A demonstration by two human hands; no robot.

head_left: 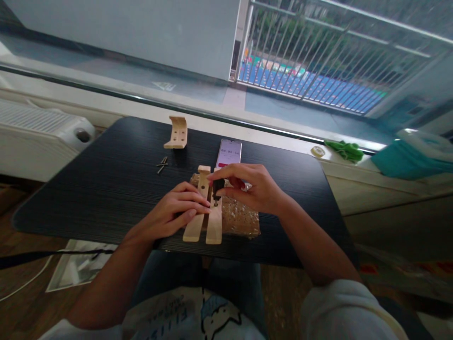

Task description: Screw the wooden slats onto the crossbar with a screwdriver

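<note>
Two pale wooden slats (214, 225) lie side by side near the front edge of a black table (106, 189), partly over a brown cork board (240, 218). My left hand (173, 212) rests flat on the left slat, fingers stretched out and pressing it down. My right hand (253, 189) pinches a small dark tool (216, 188) that stands upright on the right slat. Behind the slats lies a phone (230, 152) with a lit screen.
A curved wooden piece with holes (177, 133) stands at the table's far side, with a few loose screws (162, 164) near it. A white radiator (38, 137) is at the left. A green cloth (345, 150) and teal bag (406, 160) sit on the sill at right.
</note>
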